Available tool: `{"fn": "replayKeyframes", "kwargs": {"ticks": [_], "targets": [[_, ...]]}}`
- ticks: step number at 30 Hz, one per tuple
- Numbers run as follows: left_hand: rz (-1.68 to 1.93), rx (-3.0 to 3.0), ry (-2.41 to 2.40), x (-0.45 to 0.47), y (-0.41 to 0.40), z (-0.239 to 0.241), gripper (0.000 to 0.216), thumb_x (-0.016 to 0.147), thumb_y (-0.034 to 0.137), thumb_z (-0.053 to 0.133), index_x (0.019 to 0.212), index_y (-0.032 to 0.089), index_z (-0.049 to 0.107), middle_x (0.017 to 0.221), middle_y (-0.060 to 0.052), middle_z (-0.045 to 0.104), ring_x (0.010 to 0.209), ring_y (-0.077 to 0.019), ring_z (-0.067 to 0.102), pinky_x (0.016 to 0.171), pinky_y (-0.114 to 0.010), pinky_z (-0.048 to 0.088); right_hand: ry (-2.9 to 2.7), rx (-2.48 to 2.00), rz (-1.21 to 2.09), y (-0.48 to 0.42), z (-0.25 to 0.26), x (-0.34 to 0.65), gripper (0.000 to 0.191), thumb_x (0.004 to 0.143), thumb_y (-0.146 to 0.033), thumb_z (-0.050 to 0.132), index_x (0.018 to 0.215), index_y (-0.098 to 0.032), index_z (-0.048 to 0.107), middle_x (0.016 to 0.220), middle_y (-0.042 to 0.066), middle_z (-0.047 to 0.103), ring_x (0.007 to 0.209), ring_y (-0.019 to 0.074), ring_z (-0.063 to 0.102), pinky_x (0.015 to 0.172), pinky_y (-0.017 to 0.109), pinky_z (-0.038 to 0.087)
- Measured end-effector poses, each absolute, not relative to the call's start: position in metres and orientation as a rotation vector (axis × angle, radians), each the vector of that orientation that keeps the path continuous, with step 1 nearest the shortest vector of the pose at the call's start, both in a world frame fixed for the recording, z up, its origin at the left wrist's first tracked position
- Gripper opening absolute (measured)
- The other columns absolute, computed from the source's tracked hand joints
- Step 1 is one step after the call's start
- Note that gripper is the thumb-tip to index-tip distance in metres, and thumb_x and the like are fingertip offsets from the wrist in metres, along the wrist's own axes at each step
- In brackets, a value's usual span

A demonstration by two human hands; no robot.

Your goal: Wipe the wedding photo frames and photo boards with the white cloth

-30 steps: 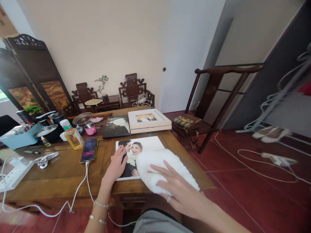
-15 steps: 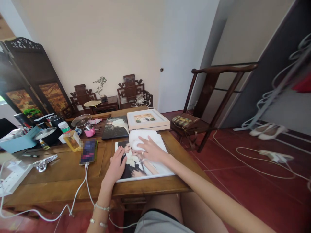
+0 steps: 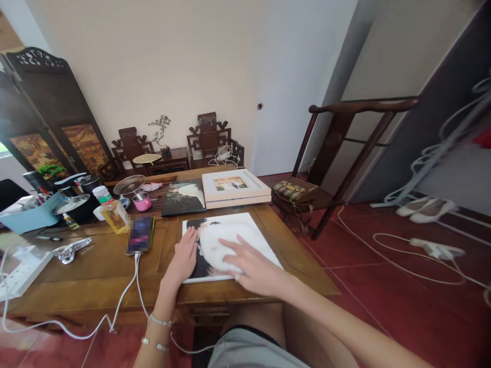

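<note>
A photo panel [image 3: 264, 240] with a white edge and a printed picture of people lies flat on the wooden table. My left hand [image 3: 186, 255] rests flat on its left side, fingers stretched out and holding nothing. Over the middle of the picture lies a white cloth [image 3: 213, 243], hiding much of the print. My right hand [image 3: 249, 266] presses down on this cloth with its fingers spread; its thumb is hard to make out.
Behind the panel lie a dark photo panel [image 3: 182, 199] and a pale framed picture [image 3: 233, 184]. To the left are a phone [image 3: 140, 235] with a white cable, a bottle [image 3: 114, 214], a pink cup [image 3: 141, 201] and a power strip [image 3: 23, 278]. A wooden chair [image 3: 330, 148] stands right.
My right hand and the white cloth have slid toward me, from the panel's far edge to its middle and near part. My left hand stays in place on the panel.
</note>
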State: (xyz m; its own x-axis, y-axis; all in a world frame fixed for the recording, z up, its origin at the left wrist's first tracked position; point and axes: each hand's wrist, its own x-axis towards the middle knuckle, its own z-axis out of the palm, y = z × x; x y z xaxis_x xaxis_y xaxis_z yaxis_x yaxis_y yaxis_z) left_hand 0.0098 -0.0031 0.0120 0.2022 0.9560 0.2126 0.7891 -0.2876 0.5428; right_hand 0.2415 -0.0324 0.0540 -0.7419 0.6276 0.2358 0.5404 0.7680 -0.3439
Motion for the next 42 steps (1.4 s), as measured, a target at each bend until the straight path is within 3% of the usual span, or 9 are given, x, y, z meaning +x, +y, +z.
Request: {"fn": "replayKeyframes", "kwargs": {"ticks": [3, 9, 14, 21, 27, 33, 37, 42], "targets": [[0.780, 2.191, 1.620, 0.008, -0.002, 0.008, 0.046, 0.095, 0.027, 0.029, 0.139, 0.019, 0.037, 0.150, -0.011, 0.031, 0.140, -0.0207, 0.025, 0.112, -0.048, 0.023, -2.581, -0.973, 0.286, 0.017, 0.054, 0.225, 0.025, 0.086, -0.017, 0.044, 0.101, -0.017, 0.063, 0.122, 0.017, 0.060, 0.134, 0.0283, 0.032, 0.106, 0.060, 0.017], [0.820, 2.197, 1.599, 0.007, 0.000, 0.004, 0.046, 0.094, 0.025, 0.029, 0.140, 0.019, 0.036, 0.150, -0.011, 0.031, 0.140, -0.0206, 0.024, 0.112, -0.048, 0.023, -2.599, -0.987, 0.231, 0.056, 0.057, 0.206, 0.023, 0.081, -0.014, 0.046, 0.095, -0.017, 0.064, 0.117, 0.016, 0.062, 0.134, 0.0289, 0.030, 0.104, 0.062, 0.019], [0.814, 2.159, 1.620, 0.010, -0.002, 0.008, 0.046, 0.095, 0.024, 0.028, 0.139, 0.017, 0.037, 0.150, -0.012, 0.031, 0.140, -0.0212, 0.025, 0.111, -0.049, 0.025, -2.636, -0.925, 0.241, 0.003, 0.053, 0.221, 0.024, 0.079, -0.011, 0.046, 0.093, -0.017, 0.064, 0.128, 0.016, 0.056, 0.137, 0.0284, 0.026, 0.107, 0.061, 0.016], [0.721, 2.149, 1.671, 0.015, -0.005, 0.016, 0.047, 0.094, 0.021, 0.026, 0.140, 0.014, 0.035, 0.150, -0.013, 0.029, 0.141, -0.0212, 0.023, 0.112, -0.049, 0.023, -2.740, -0.807, 0.321, -0.084, 0.052, 0.257, 0.025, 0.071, -0.006, 0.047, 0.085, -0.020, 0.064, 0.143, 0.006, 0.043, 0.140, 0.0275, 0.017, 0.112, 0.059, 0.005], [0.703, 2.154, 1.652, 0.013, -0.005, 0.016, 0.047, 0.094, 0.022, 0.027, 0.139, 0.016, 0.036, 0.151, -0.013, 0.028, 0.141, -0.0217, 0.022, 0.111, -0.051, 0.023, -2.678, -0.965, 0.213, -0.054, 0.048, 0.273, 0.022, 0.076, -0.009, 0.045, 0.085, -0.019, 0.062, 0.141, 0.009, 0.046, 0.138, 0.0261, 0.024, 0.111, 0.058, 0.013], [0.843, 2.101, 1.610, 0.012, -0.002, 0.014, 0.046, 0.093, 0.027, 0.031, 0.137, 0.016, 0.041, 0.149, -0.012, 0.032, 0.140, -0.0215, 0.026, 0.113, -0.047, 0.022, -2.521, -1.260, 0.185, -0.008, 0.053, 0.244, 0.023, 0.083, -0.018, 0.046, 0.096, -0.016, 0.065, 0.129, 0.017, 0.056, 0.135, 0.0329, 0.028, 0.103, 0.064, 0.019], [1.143, 1.942, 1.519, 0.013, -0.001, 0.023, 0.047, 0.094, 0.037, 0.033, 0.132, 0.014, 0.047, 0.144, -0.011, 0.042, 0.134, -0.0182, 0.037, 0.114, -0.038, 0.024, -2.584, -1.084, 0.276, -0.013, 0.058, 0.212, 0.027, 0.078, -0.012, 0.047, 0.097, -0.019, 0.066, 0.139, 0.010, 0.048, 0.137, 0.0334, 0.024, 0.103, 0.067, 0.015], [1.309, 1.761, 1.461, 0.013, -0.004, 0.033, 0.052, 0.094, 0.043, 0.030, 0.131, 0.012, 0.048, 0.140, -0.010, 0.047, 0.132, -0.0185, 0.041, 0.114, -0.036, 0.026, -2.698, -0.682, 0.407, -0.049, 0.060, 0.205, 0.025, 0.080, -0.017, 0.051, 0.100, -0.022, 0.065, 0.139, 0.006, 0.049, 0.139, 0.0271, 0.021, 0.111, 0.059, 0.005]]}}
